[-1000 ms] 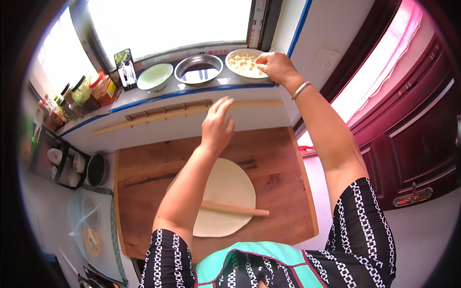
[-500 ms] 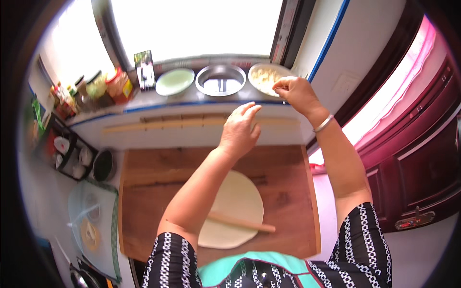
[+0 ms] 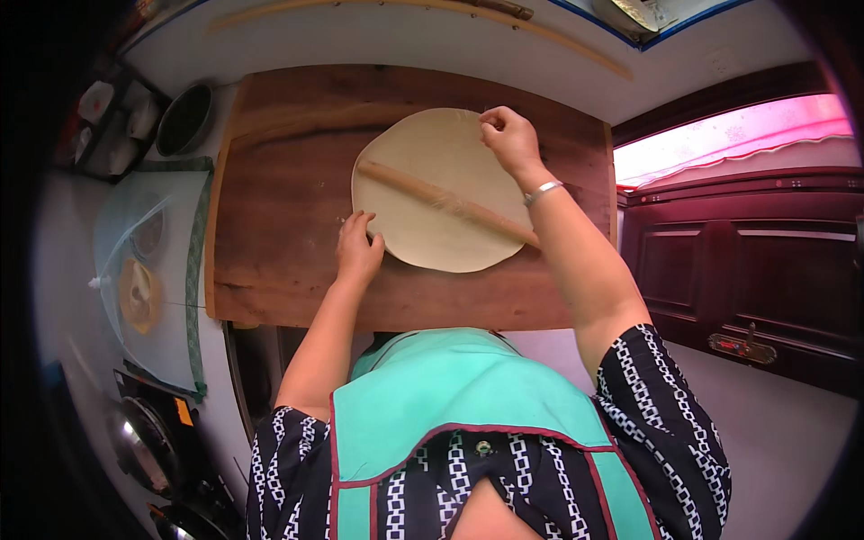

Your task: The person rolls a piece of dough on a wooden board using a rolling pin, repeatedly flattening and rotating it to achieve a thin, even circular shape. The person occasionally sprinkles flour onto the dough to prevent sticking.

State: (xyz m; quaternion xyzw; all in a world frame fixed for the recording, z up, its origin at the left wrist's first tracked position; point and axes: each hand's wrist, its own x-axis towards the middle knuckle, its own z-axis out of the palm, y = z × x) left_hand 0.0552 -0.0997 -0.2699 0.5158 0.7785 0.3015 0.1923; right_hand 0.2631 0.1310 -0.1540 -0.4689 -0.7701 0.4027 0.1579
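Note:
A large round sheet of dough (image 3: 423,144) lies flat on the brown wooden board (image 3: 279,207). Across it, slanting from upper left to lower right, rests a wooden rolling pin (image 3: 450,202). At the dough's left lower edge is my left hand (image 3: 360,250), its fingers apart and nothing in its grasp. My right hand (image 3: 510,139), with a silver bangle at the wrist, is over the upper right edge of the dough, fingers curled together. Whatever they may hold is hidden. Faint whitish streaks show over the dough and pin.
Left of the board stand a dark bowl (image 3: 185,121), a mesh food cover (image 3: 171,202) over some food, and a stove with a pan (image 3: 148,445). A long wooden stick (image 3: 540,31) lies along the far wall. A dark red door (image 3: 747,279) is at the right.
My right hand has come back from the pale bowl on the sill to over the dough. My left hand has drawn down to the dough's left edge. The view has tilted downward.

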